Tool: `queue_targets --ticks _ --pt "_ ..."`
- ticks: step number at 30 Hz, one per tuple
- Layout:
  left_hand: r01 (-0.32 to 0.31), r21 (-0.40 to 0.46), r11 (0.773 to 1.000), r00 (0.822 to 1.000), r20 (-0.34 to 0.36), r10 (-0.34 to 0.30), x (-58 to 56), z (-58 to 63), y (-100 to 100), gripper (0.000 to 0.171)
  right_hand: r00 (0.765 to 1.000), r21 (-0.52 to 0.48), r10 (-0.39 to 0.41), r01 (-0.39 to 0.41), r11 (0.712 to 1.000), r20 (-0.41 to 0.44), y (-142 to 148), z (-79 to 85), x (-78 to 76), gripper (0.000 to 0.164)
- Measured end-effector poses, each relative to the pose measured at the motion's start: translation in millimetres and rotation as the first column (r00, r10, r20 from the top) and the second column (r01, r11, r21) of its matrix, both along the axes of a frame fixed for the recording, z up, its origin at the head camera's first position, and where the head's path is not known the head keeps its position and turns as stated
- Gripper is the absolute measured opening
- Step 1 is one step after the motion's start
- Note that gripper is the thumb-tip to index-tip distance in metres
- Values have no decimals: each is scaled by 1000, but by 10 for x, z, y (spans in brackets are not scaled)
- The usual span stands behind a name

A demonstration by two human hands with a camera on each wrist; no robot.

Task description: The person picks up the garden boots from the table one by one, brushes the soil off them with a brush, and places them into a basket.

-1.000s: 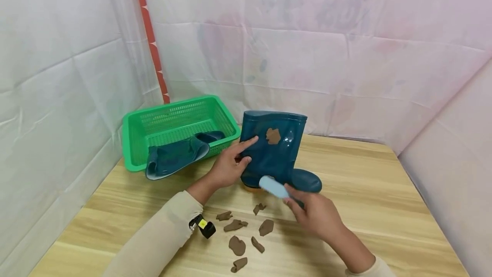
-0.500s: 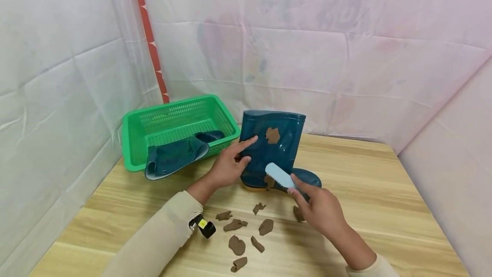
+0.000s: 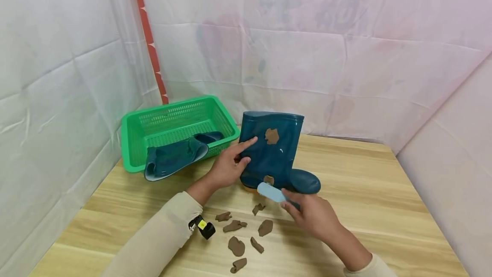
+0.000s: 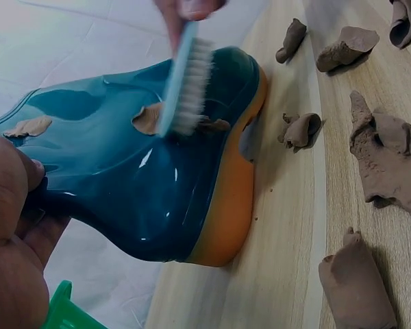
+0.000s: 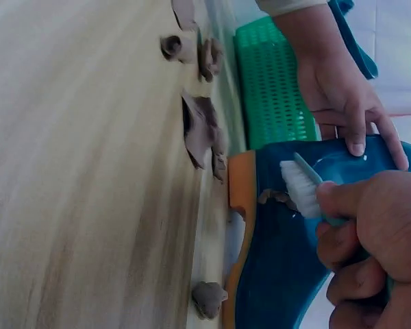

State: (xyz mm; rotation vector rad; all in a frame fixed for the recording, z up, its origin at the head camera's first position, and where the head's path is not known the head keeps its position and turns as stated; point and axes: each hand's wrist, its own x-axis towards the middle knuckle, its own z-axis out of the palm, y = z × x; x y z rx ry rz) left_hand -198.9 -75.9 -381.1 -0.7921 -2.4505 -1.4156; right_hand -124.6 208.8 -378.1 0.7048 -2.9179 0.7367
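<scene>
A dark teal rain boot (image 3: 269, 153) with an orange sole stands upright on the table, toe to the right. My left hand (image 3: 226, 166) grips the back of its shaft, thumb and index finger on the near side. A brown clay-like patch (image 3: 272, 136) sticks to the upper shaft. Another brown patch (image 4: 147, 118) lies near the ankle, partly peeled up. My right hand (image 3: 315, 215) holds a light blue scrub brush (image 3: 270, 192) by its handle. White bristles (image 4: 194, 89) meet the boot beside the lower patch in the left wrist view, where the brush is blurred.
A green perforated basket (image 3: 132, 140) stands at the back left, with a second teal boot (image 3: 174, 157) lying over its near rim. Several brown flakes (image 3: 236, 246) are scattered on the wooden table (image 3: 365, 208) in front of the boot. Fabric walls (image 3: 292, 54) enclose the table.
The brush has gone up the boot's ankle and back down to the left over the lower patch. The left hand and the upper patch have stayed in place.
</scene>
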Motion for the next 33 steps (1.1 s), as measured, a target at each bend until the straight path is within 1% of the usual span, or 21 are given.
queue_targets --ticks 2,4,6,9,11,12,14,15,16,17,19,20,22,25,26,27,28,30,31,32,33 --pt "0 1 1000 1000 -2 0 2 -11 -5 60 1000 -48 -9 8 999 -28 -1 -1 9 44" --pt "-1 6 1000 1000 -4 1 -1 -14 -4 59 994 -99 -51 41 994 -97 3 4 7 43" --pt "-2 12 1000 1000 -6 2 1 -12 -1 59 991 -90 -64 53 995 -116 -1 -2 0 42" --pt "-5 6 1000 1000 -5 5 11 -16 0 59 1000 -9 -17 17 1000 -25 -16 -22 -1 44" --pt "3 6 1000 1000 -2 -3 14 -19 1 58 1000 -9 -1 1 1000 8 -15 -21 8 44" --pt "4 3 1000 1000 -1 -4 13 -21 3 58 1000 -33 -7 7 999 -5 -14 -15 13 43" --pt "7 6 1000 1000 1 -7 10 -23 4 58 996 -83 -49 43 996 -73 -8 2 14 43" --pt "7 11 1000 1000 1 -7 9 -22 4 58 993 -93 -63 54 994 -103 -1 -2 9 43" --pt "4 13 1000 1000 0 -4 9 -22 4 58 992 -89 -63 53 995 -113 -3 -4 5 43" --pt "1 13 1000 1000 -2 -1 8 -24 4 58 993 -68 -49 42 997 -105 -7 -13 3 43" --pt "0 10 1000 1000 -8 0 10 -25 1 58 999 -8 3 -3 1000 -49 -13 -32 4 44" --pt "3 10 1000 1000 -11 -3 11 -25 0 58 1000 2 25 -25 1000 -19 -14 -41 3 44" --pt "9 11 1000 1000 -13 -9 10 -23 0 58 999 -25 32 -32 999 -7 -17 -45 11 43" --pt "11 17 1000 1000 -13 -11 11 -16 2 58 993 -105 -44 33 994 -106 -12 -37 2 43" --pt "9 20 1000 1000 -13 -9 12 -13 2 59 990 -113 -61 47 992 -128 -13 -34 -5 43" --pt "6 20 1000 1000 -14 -6 15 -9 3 59 990 -101 -64 51 994 -129 -17 -35 -12 43" --pt "3 17 1000 1000 -14 -3 17 -5 2 59 993 -66 -47 40 997 -108 -19 -35 -16 43" --pt "5 14 1000 1000 -11 -5 21 0 3 59 999 11 12 -12 1000 -35 -22 -35 -19 43" --pt "7 14 1000 1000 -8 -7 22 3 3 58 999 26 35 -35 999 1 -20 -32 -17 43" --pt "8 14 1000 1000 -6 -8 21 4 2 58 999 23 45 -46 999 18 -18 -26 -17 43" --pt "8 15 1000 1000 -1 -8 22 8 2 58 999 9 39 -39 999 15 -15 -20 -21 43"
